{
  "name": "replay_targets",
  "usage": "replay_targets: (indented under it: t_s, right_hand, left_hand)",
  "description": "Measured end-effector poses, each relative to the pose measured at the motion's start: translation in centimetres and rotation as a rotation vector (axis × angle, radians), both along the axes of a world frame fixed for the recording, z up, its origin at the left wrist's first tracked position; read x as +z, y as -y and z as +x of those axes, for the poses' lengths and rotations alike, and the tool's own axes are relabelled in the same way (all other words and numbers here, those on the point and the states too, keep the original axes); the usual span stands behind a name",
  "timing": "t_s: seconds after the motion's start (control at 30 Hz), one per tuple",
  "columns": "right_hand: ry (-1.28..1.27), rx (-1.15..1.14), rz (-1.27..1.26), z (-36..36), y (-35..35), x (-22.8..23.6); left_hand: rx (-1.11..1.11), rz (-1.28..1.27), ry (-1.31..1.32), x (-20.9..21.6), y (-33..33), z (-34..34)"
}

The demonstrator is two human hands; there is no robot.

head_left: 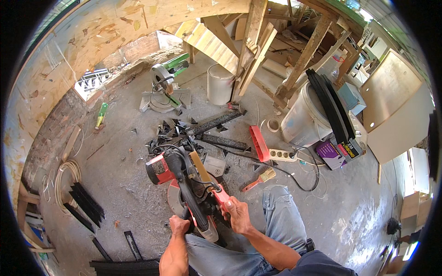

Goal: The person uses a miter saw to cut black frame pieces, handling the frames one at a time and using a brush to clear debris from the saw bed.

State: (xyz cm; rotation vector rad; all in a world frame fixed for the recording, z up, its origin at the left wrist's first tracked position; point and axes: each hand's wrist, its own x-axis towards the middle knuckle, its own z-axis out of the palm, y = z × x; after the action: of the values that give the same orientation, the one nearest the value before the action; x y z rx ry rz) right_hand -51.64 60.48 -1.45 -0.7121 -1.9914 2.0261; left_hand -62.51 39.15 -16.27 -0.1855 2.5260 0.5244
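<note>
A red and black miter saw (189,193) stands on the floor right before my knees, with its pale round guard facing my lap. My right hand (238,215) is closed round the saw's red handle (221,195). On the saw's near left side, my left hand (179,225) is closed in a fist beside the black body; what its fingers hold is hidden. Just beyond the saw lies a heap of small black triangular offcuts (165,133). Two dark dusty bars (214,123) stretch from that heap to the right.
Right of the saw lie a paintbrush (259,179), a power strip (282,155) and a red channel-shaped piece (259,143). A white bucket (304,117) carries long black strips (329,101). A green miter saw (165,85) stands farther off. Coiled cable (68,177) and black strips (87,202) lie left.
</note>
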Motion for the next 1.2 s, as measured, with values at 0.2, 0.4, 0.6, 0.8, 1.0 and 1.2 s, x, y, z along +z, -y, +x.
replay_targets:
  t_s: [0.2,0.4,0.6,0.8,1.0,1.2]
  right_hand:
    - [-0.012,0.001,-0.011,0.0,0.0,0.3]
    - [-0.008,0.002,-0.019,0.0,0.0,0.3]
    - [-0.003,-0.001,-0.020,0.1,0.0,0.2]
    - [0.002,0.003,-0.026,0.1,0.1,0.5]
    - [0.003,-0.003,-0.028,0.1,0.0,0.2]
    - [0.001,-0.007,-0.027,0.1,0.1,0.1]
  left_hand:
    - [-0.001,-0.006,0.021,0.1,-0.1,-0.1]
    - [0.009,-0.004,0.017,0.9,-0.3,-0.1]
    - [0.013,-0.003,0.007,1.2,-0.6,0.0]
    - [0.010,0.001,-0.014,-1.0,0.4,-0.1]
    - [-0.004,0.004,-0.004,-1.0,0.3,0.0]
    - [0.007,-0.013,0.005,-0.3,0.0,-0.1]
